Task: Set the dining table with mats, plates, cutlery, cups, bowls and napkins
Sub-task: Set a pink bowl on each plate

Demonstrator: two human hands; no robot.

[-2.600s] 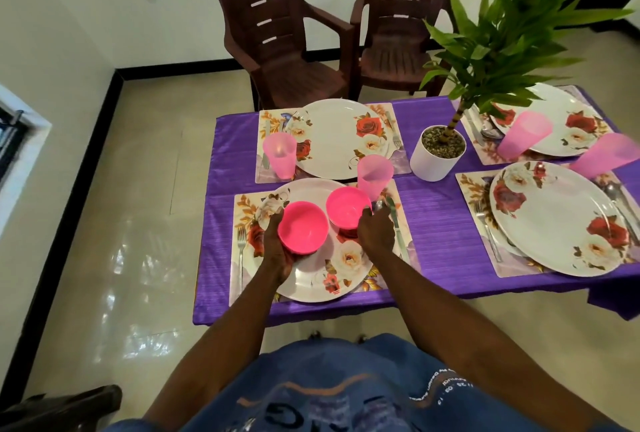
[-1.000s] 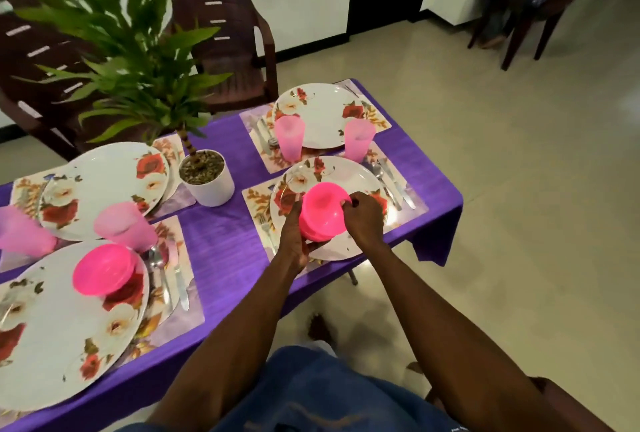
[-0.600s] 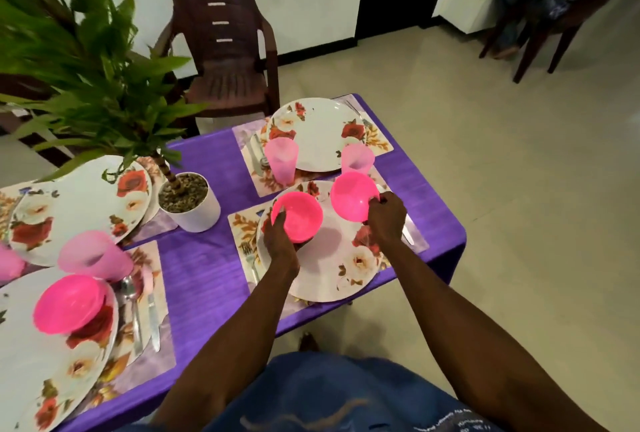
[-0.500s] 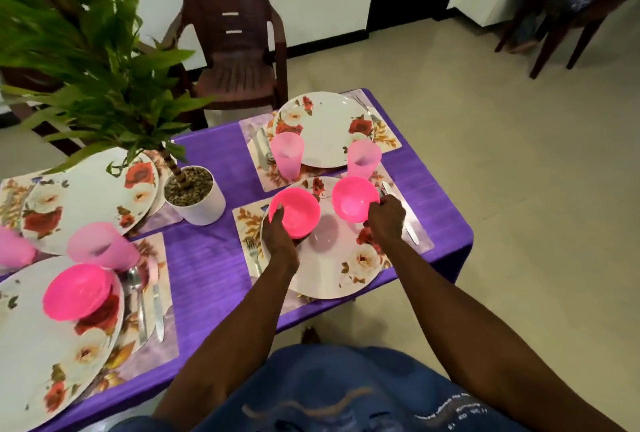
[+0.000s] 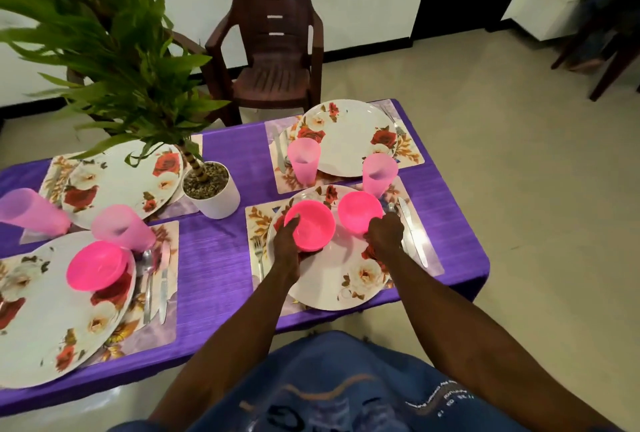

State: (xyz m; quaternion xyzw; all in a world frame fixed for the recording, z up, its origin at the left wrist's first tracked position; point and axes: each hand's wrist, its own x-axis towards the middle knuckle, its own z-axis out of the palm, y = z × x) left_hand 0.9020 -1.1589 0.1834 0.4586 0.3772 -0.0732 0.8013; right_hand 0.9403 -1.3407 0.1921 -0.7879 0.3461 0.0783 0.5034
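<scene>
- Just split the stacked bowls: left hand [image 5: 289, 244] is gripping one pink bowl [image 5: 310, 225], right hand [image 5: 385, 235] pinching the other bowl [image 5: 359, 212].
- I'm guessing one's going on this plate [image 5: 341, 279] next.

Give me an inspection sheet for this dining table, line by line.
Surface: table under a purple cloth, four floral mats.
Job's things: four floral plates; near right plate is below two pink bowls, both held; a third bowl sits on the near left plate; four pink cups; cutlery beside the plates; no napkins seen.
Clutter: potted plant mid-table.
Hands: left hand grips the left bowl; right hand grips the right bowl.
Cables: nothing seen.
Surroundings: brown chair at the far side; tiled floor; more furniture far right, blurred.
</scene>
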